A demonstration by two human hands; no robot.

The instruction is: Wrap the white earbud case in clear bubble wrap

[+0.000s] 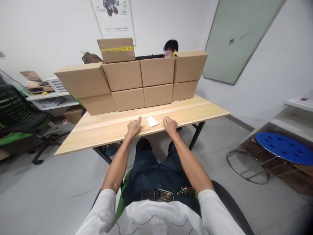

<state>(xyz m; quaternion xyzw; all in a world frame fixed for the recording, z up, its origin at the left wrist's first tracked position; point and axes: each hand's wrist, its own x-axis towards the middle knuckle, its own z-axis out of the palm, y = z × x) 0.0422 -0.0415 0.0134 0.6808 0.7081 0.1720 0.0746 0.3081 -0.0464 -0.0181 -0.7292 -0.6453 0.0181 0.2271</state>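
A small white piece (152, 121), like a folded tissue or little packet, lies on the wooden table (107, 130) close to its front edge. To its left my left hand (133, 127) rests on the tabletop in a loose fist, thumb on top and pointing away from me. On the other side my right hand (170, 125) is also closed in a fist on the table edge. Neither hand touches the white piece, and no object shows in either one.
Stacked cardboard boxes (127, 99) form a wall along the table's far side. Two people's heads show partly behind them. An office chair (22, 117) stands at left. At right are a blue stool (286, 147) and white shelves (290, 127).
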